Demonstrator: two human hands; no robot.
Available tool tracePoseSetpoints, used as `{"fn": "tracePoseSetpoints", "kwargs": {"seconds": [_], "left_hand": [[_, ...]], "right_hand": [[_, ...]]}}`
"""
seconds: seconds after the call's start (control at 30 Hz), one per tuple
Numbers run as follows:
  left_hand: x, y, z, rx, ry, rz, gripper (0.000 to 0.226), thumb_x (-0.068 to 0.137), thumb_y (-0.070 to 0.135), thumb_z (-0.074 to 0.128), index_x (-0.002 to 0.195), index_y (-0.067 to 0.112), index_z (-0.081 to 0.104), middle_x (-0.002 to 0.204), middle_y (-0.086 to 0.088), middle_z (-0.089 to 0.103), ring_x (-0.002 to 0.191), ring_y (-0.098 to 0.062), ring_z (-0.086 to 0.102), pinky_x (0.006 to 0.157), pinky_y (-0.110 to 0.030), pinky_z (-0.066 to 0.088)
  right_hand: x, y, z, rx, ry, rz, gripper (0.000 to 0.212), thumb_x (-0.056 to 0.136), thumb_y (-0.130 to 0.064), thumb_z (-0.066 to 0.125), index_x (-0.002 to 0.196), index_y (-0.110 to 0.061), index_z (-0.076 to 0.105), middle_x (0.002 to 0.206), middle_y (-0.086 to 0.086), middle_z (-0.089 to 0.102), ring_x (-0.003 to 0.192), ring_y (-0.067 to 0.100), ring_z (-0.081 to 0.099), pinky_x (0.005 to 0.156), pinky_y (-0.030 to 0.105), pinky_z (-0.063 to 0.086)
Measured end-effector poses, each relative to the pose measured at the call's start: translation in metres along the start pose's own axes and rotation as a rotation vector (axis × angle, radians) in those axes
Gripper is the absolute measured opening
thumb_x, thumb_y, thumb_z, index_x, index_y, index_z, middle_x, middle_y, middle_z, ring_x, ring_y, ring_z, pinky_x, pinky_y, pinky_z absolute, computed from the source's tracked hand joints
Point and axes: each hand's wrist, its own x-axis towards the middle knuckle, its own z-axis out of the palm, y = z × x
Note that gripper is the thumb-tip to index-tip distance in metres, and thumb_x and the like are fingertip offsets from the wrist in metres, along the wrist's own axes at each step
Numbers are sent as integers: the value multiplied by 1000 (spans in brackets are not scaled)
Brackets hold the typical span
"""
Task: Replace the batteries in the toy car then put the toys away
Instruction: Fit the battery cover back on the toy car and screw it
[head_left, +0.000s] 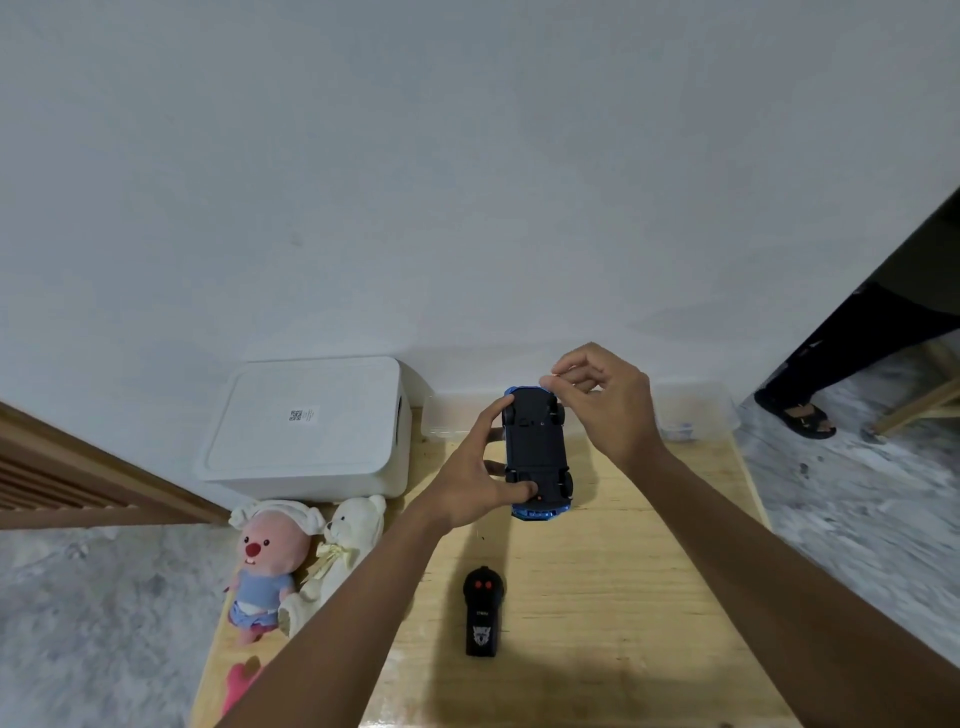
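A blue toy car (535, 447) is turned upside down, its black underside facing me, held above the wooden table (649, 571). My left hand (478, 473) grips the car's left side, thumb on the near end. My right hand (602, 400) hovers at the car's far end, thumb and forefinger pinched together by the far wheel; I cannot tell whether something small is between them. A black remote control (484, 610) with two red buttons lies on the table in front of me.
A white lidded storage box (306, 426) stands at the back left. A clear plastic container (691, 410) sits against the wall behind the car. A pink plush (262, 566) and a cream teddy bear (343, 545) lie at the table's left edge. Another person's leg and sandal (800, 415) are at the right.
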Motion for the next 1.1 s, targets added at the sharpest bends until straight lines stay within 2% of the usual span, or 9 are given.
{"fn": "tracePoseSetpoints", "kwargs": {"seconds": [0.17, 0.27, 0.37, 0.43, 0.57, 0.73, 0.8, 0.93, 1.1], "left_hand": [[1, 1, 1, -6, -6, -3, 101, 79, 5, 84, 149, 54, 30, 138, 7, 51, 96, -17, 71, 79, -25, 59], [0, 2, 3, -12, -8, 0, 101, 79, 4, 83, 149, 54, 31, 137, 8, 51, 96, -17, 71, 79, -25, 59], [-1, 4, 7, -27, -1, 18, 99, 80, 1, 82, 148, 52, 31, 135, 14, 51, 109, -20, 66, 79, -21, 57], [-1, 5, 9, -23, -5, 21, 99, 80, 1, 82, 150, 50, 31, 135, 16, 51, 113, -21, 65, 78, -19, 56], [-2, 6, 10, -15, -8, 24, 99, 80, 3, 82, 151, 49, 30, 137, 10, 52, 104, -18, 68, 77, -18, 56], [-4, 5, 12, -34, -17, 24, 100, 80, 2, 82, 150, 51, 30, 137, 9, 52, 104, -17, 67, 77, -20, 56], [-5, 6, 14, -36, -17, 28, 99, 80, 2, 82, 150, 51, 31, 137, 11, 52, 108, -19, 66, 77, -18, 56], [-5, 7, 13, -25, -12, 30, 100, 81, 5, 83, 151, 52, 29, 139, 8, 52, 109, -20, 68, 79, -22, 57], [-9, 5, 14, -2, -22, 23, 101, 81, 6, 83, 151, 54, 28, 140, 7, 50, 99, -18, 72, 77, -23, 58]], "right_hand": [[-7, 1, -4, -45, -73, -62, 17, 95, -18, 68, 109, -19, 78, 102, -15, 75, 90, 1, 69, 75, 9, 52], [-3, 1, -6, -41, -34, -29, 9, 92, -18, 72, 98, -18, 79, 95, -13, 76, 87, 1, 69, 77, 18, 57], [1, -1, -10, -14, 7, 25, 5, 85, -24, 80, 86, -22, 77, 81, -14, 74, 72, 5, 65, 69, 25, 57], [-1, -1, -12, -31, -15, -4, 6, 85, -25, 80, 91, -27, 78, 82, -17, 74, 68, 7, 63, 66, 23, 54], [-7, -1, -15, -104, -73, -97, 15, 94, -21, 69, 106, -23, 79, 98, -17, 74, 85, 5, 66, 67, 17, 55], [-3, -7, -14, -23, -47, -28, 6, 86, -19, 79, 86, -15, 74, 85, -10, 75, 79, 4, 69, 69, 16, 55], [-4, -8, -14, -16, -30, -40, 6, 85, -20, 80, 88, -18, 75, 82, -10, 75, 75, 4, 68, 69, 13, 53], [-12, -6, -15, -52, -59, -110, 14, 93, -18, 71, 104, -18, 79, 98, -12, 76, 84, 7, 69, 72, 16, 55], [-12, -8, -17, -16, -9, -33, 6, 86, -20, 79, 88, -17, 75, 85, -8, 74, 75, 6, 67, 68, 17, 56]]}}
